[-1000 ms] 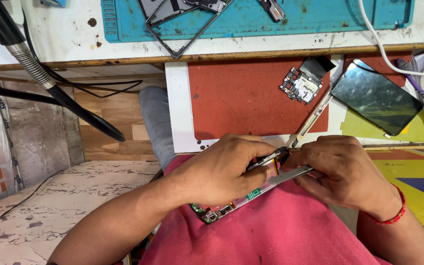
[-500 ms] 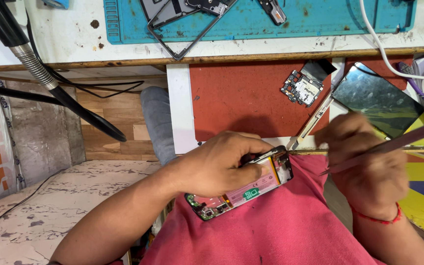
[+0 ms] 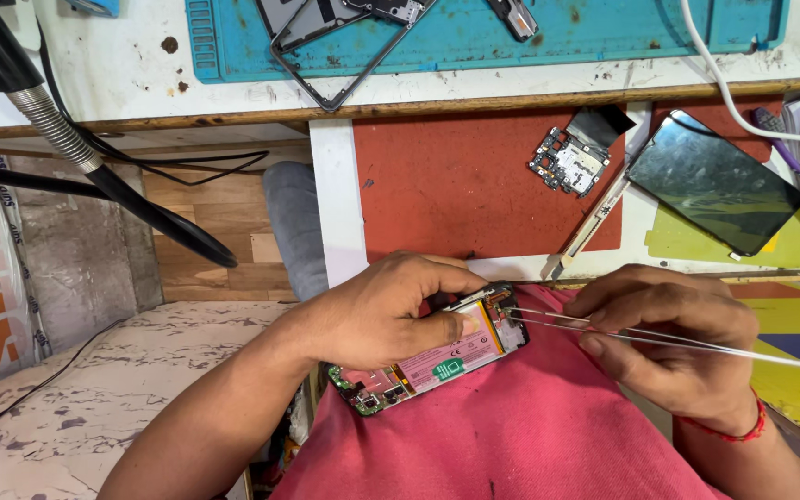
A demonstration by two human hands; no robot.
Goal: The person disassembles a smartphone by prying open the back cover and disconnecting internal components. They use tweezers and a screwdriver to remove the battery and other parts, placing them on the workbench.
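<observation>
Workshop surface (image 3: 474, 204) with a red mat lies ahead; work sits below its near edge, over the person's red-shirted lap. Opened phone (image 3: 432, 356), back cover off, pink battery and green board exposed, is tilted, upper end toward the right. Left hand (image 3: 381, 315) wraps it from above, fingers clenched on the body, thumb pressed on the battery. Right hand (image 3: 673, 343) pinches metal tweezers (image 3: 604, 326); tips rest at the phone's upper end. On the mat: small circuit board (image 3: 568, 162), thin metal tool (image 3: 590, 227), dark screen panel (image 3: 713, 183). Farther back, blue mat (image 3: 530, 42) carries a phone frame (image 3: 326, 65). Black hose (image 3: 94, 167) crosses left.
</observation>
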